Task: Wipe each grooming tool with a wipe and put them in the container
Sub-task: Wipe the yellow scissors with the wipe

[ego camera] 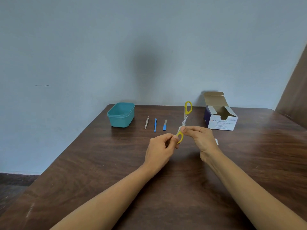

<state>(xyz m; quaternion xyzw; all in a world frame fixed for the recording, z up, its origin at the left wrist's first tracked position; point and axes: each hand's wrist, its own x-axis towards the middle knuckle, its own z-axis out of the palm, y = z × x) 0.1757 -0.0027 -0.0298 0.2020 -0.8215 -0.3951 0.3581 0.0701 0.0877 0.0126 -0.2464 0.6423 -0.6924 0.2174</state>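
Fingers [191, 129] pinch wipe [183, 122] on scissors [187, 112] | container [121, 121], swab box [222, 124] flanking

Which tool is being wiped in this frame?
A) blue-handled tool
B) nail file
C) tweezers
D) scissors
D: the left hand holds a yellow handle loop of the scissors while the right hand pinches a wipe against them; the tweezers, blue tool and nail file lie untouched on the table.
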